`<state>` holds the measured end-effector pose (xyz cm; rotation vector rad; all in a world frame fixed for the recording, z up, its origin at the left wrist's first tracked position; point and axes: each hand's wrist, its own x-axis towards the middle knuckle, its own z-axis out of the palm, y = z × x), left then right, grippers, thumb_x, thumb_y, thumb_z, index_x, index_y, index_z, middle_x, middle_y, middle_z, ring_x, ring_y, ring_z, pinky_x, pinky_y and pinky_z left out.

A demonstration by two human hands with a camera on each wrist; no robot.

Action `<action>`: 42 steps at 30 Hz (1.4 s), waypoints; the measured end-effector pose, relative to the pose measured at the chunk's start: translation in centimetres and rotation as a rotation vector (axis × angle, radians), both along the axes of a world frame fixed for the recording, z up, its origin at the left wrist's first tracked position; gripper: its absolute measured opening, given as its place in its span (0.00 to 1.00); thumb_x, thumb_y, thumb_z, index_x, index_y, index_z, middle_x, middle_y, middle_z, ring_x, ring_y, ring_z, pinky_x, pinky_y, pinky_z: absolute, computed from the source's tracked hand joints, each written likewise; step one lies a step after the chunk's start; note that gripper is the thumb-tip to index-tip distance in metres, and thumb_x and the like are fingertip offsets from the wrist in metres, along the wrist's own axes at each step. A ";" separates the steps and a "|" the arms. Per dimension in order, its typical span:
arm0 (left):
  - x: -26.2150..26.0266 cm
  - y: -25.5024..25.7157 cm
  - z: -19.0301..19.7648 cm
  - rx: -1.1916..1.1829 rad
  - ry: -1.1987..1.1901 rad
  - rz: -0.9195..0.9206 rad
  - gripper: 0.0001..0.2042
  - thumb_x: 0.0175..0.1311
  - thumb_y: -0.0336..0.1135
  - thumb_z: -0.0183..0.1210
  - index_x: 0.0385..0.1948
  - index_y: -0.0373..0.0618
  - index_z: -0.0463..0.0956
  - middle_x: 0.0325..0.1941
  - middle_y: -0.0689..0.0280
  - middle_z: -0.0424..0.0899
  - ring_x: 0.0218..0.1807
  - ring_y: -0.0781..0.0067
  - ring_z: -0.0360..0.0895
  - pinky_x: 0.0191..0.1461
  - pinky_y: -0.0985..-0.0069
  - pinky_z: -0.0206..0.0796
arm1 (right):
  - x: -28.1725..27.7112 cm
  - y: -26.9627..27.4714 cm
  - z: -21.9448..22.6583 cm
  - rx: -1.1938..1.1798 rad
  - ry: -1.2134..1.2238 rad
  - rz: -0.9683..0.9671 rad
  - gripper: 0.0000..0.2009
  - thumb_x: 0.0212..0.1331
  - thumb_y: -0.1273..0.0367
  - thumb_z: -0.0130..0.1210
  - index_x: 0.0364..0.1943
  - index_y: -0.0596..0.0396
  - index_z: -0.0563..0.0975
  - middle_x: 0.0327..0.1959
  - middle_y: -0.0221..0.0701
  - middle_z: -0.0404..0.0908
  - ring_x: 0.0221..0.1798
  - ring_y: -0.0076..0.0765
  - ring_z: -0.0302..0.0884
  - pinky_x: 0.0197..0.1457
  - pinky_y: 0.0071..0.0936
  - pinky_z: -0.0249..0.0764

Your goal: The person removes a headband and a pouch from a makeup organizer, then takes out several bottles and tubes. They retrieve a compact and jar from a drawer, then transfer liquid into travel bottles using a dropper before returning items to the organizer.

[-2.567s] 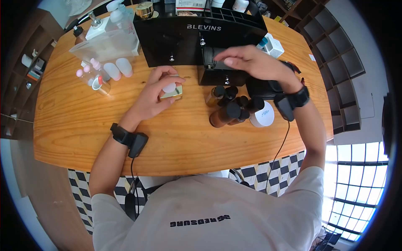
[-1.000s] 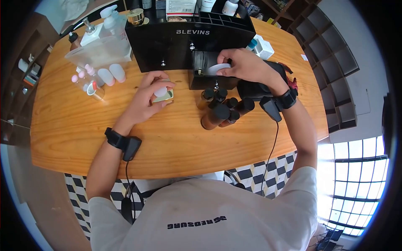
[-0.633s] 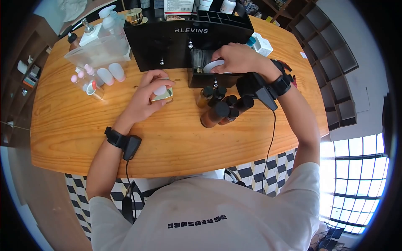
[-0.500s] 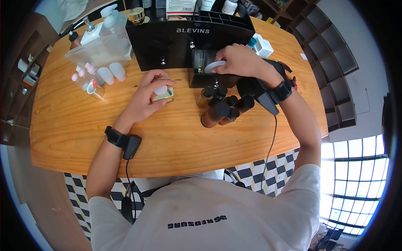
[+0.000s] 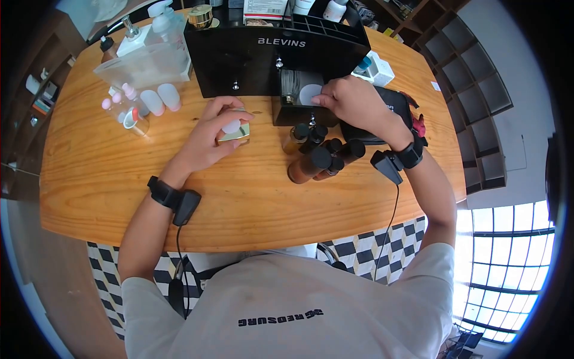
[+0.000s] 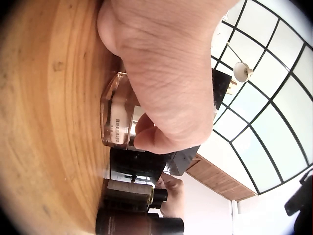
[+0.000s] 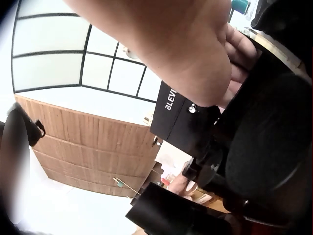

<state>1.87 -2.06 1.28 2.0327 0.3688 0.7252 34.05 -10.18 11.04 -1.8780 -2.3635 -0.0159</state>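
Observation:
In the head view the left hand curls its fingers around a gold-edged glass jar standing on the wooden table. The left wrist view shows this jar as pinkish glass with a barcode label, thumb against its upper part. At the pulled-out drawer of the black cabinet, the right hand pinches the edge of a round white disc, which lies over the drawer's inside. Beside it in the drawer is a clear ribbed container. The right fingertips are hidden in the right wrist view.
Several dark-capped brown bottles stand in front of the drawer. A black case lies right of it. Pink-capped bottles, a cup and a translucent bin are at the left. Items stand on the black cabinet.
The right hand has come back from deeper in the drawer toward its front right, and the white disc now shows flatter and rounder. The left hand stays at the jar.

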 end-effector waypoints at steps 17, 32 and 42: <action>-0.1 0.0 0.2 0.009 0.036 0.009 0.25 0.51 0.20 0.63 0.55 0.43 0.80 0.64 0.63 0.64 0.68 0.62 0.67 0.72 0.69 0.63 | 2.7 -4.9 -1.4 0.170 0.573 0.093 0.09 0.62 0.66 0.67 0.35 0.58 0.85 0.26 0.35 0.82 0.25 0.42 0.77 0.33 0.33 0.73; 0.1 0.2 -0.1 -0.210 -0.031 0.041 0.27 0.66 0.37 0.57 0.66 0.37 0.69 0.68 0.59 0.63 0.72 0.64 0.66 0.78 0.66 0.58 | 1.2 -2.7 -2.8 0.120 0.450 -0.031 0.24 0.76 0.53 0.48 0.54 0.61 0.81 0.53 0.46 0.85 0.57 0.55 0.80 0.68 0.44 0.71; 0.5 1.5 -0.9 -0.310 -0.146 0.072 0.33 0.73 0.51 0.52 0.74 0.39 0.61 0.72 0.56 0.69 0.72 0.63 0.67 0.75 0.68 0.59 | 2.1 -2.2 -2.3 -0.082 0.630 -0.062 0.27 0.80 0.50 0.40 0.63 0.59 0.78 0.64 0.40 0.81 0.69 0.50 0.74 0.82 0.43 0.54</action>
